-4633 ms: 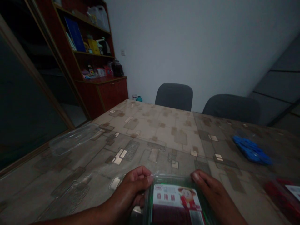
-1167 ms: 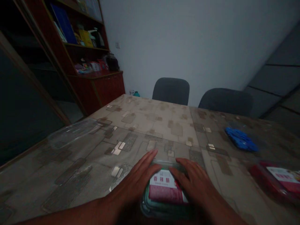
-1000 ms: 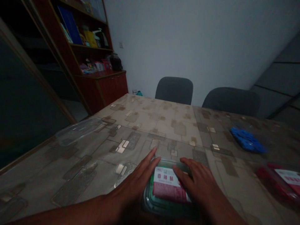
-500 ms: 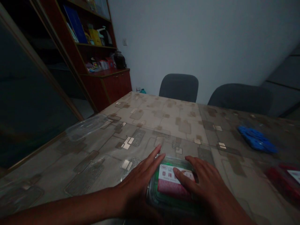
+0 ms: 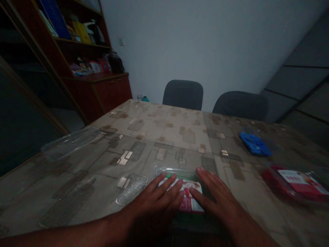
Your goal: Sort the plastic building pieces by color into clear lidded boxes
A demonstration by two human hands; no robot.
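Observation:
A clear plastic container (image 5: 175, 169) with green contents and a white and pink label (image 5: 192, 205) sits on the table in front of me. My left hand (image 5: 160, 199) lies across the left part of its lid, fingers stretched out over the label. At the container's right side is my right hand (image 5: 216, 195), its thumb resting on the label and its fingers along the far right edge. The near side of the container is dark and partly hidden by my hands.
A clear plastic tray (image 5: 72, 142) lies at the table's left edge. To the right are a blue bundle (image 5: 255, 143) in clear wrap and a red package (image 5: 295, 185) with a label. Two grey chairs (image 5: 183, 94) stand beyond the patterned table (image 5: 164, 116).
My left hand has moved from the container's left side onto its lid, covering part of the label. My right hand stays at the right side. The view has turned to the right.

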